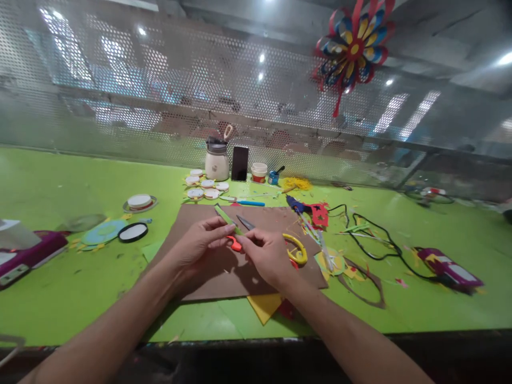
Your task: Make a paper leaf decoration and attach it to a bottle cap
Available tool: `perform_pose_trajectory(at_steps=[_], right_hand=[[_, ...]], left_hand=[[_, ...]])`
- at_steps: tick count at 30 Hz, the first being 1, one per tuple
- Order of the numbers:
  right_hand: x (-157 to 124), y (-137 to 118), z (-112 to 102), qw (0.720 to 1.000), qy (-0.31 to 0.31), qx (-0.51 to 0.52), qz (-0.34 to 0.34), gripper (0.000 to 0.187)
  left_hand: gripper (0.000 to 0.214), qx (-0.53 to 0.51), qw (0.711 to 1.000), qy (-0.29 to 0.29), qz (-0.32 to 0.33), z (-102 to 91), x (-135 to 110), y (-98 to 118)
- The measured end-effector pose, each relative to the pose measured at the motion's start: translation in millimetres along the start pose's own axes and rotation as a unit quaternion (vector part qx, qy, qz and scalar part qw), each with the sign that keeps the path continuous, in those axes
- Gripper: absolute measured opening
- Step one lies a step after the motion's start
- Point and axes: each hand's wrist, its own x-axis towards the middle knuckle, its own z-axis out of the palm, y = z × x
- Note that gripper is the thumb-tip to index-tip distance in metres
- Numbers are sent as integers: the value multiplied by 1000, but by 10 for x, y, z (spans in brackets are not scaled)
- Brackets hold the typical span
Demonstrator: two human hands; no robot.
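Observation:
Over a brown board (208, 277), both my hands work at a narrow light green strip (227, 215), which slants up and away from my fingers. My left hand (202, 237) pinches it with thumb and fingertips. My right hand (269, 255) is closed at the strip's near end, thumb against the fingers. Between the hands shows a small orange-red piece (234, 244); whether it is held or lies on the board I cannot tell. Scissors lie under and beside my right hand, their dark blade (245, 222) pointing away and a yellow handle loop (296, 249) to the right.
Behind the board are a blue pen-like tool (252, 203), a white jar (216, 164), a dark phone (240, 164) and white round lids (208, 184). To the right lie a glue gun (295, 204), its black cable (378, 234) and a purple power strip (450, 266). A black-rimmed disc (133, 232) lies left.

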Motion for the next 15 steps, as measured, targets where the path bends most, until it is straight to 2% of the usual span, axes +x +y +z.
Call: perform_pose_trajectory(at_steps=[5, 10, 13, 15], right_hand=[[-1, 17, -61, 996, -2, -60, -67, 22], [43, 29, -127, 998, -45, -27, -23, 26], [144, 38, -241, 997, -77, 1, -8, 32], [232, 36, -382, 998, -41, -51, -27, 37]], left_hand=[[9, -2, 999, 0, -41, 87, -46, 0], [10, 9, 999, 1, -34, 105, -47, 17], [10, 31, 999, 21, -6, 77, -33, 42], [11, 45, 998, 42, 27, 45, -22, 66]])
